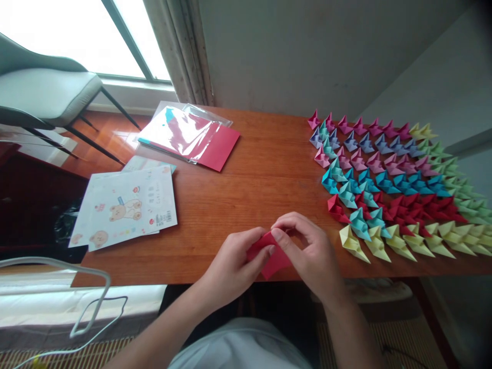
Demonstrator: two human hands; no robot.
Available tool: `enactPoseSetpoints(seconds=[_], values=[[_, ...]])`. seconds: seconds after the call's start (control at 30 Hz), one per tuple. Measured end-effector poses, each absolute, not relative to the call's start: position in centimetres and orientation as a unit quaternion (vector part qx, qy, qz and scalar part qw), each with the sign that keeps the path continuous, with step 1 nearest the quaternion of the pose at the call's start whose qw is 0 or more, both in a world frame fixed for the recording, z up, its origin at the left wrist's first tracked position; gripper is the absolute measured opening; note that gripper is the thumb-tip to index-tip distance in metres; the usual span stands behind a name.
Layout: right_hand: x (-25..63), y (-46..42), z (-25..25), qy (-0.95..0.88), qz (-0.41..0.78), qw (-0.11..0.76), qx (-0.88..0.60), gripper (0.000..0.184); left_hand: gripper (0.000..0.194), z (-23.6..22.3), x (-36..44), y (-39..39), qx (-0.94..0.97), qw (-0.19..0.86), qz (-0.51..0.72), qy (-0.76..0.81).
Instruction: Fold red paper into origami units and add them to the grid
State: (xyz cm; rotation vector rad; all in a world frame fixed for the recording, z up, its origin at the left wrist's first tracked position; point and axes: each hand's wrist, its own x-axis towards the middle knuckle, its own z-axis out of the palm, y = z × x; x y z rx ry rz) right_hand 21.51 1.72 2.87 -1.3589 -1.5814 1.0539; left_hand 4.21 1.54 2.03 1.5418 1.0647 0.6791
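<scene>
Near the front edge of the wooden table, a folded piece of red paper (275, 262) is held between both hands. My left hand (240, 259) pinches its left side between thumb and fingers. My right hand (307, 248) grips the top corner with thumb and forefinger. Part of the paper is covered by the fingers, so its exact fold cannot be made out. Just right of my right hand stand rows of folded paper boats, with a red paper boat (337, 209) and a pale yellow paper boat (351, 245) closest.
The boats, in several colours, fill the right of the wooden table (265, 189). At its back left lies a clear packet of red paper (219, 148). Printed sheets with a bear (132, 197) overhang the left edge. A chair (49, 92) stands by the window; a white cable (102, 292) hangs lower left.
</scene>
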Motion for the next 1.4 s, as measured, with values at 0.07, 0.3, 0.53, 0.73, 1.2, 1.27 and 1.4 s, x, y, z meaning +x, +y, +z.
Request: enactPoseSetpoints(seconds=[0.07,0.3,0.53,0.73,1.2,1.27,1.4], values=[[21.7,1.9,2.8,-0.629,0.424,0.369,-0.537,0.015,0.027,2.0,4.2,1.6,0.652,0.543,0.279,0.449],[22.2,2.1,2.5,-0.612,0.455,0.35,-0.544,0.019,0.035,1.8,3.8,1.8,0.642,0.562,0.273,0.444],[22.8,2.3,2.7,-0.629,0.47,0.296,-0.544,0.025,0.037,1.7,3.4,2.0,0.635,0.575,0.269,0.441],[23.0,2.5,2.6,-0.648,0.463,0.274,-0.54,0.031,0.037,1.8,3.3,2.3,0.64,0.563,0.276,0.444],[23.2,2.7,1.9,-0.668,0.426,0.288,-0.538,0.019,0.038,0.9,3.1,2.5,0.631,0.509,0.31,0.497],[23.2,2.9,1.7,-0.673,0.417,0.29,-0.538,0.018,0.037,0.8,3.0,2.6,0.655,0.481,0.296,0.501],[23.2,3.2,0.8,-0.697,0.377,0.283,-0.54,0.018,0.013,0.2,3.0,2.7,0.75,0.28,0.269,0.536]])
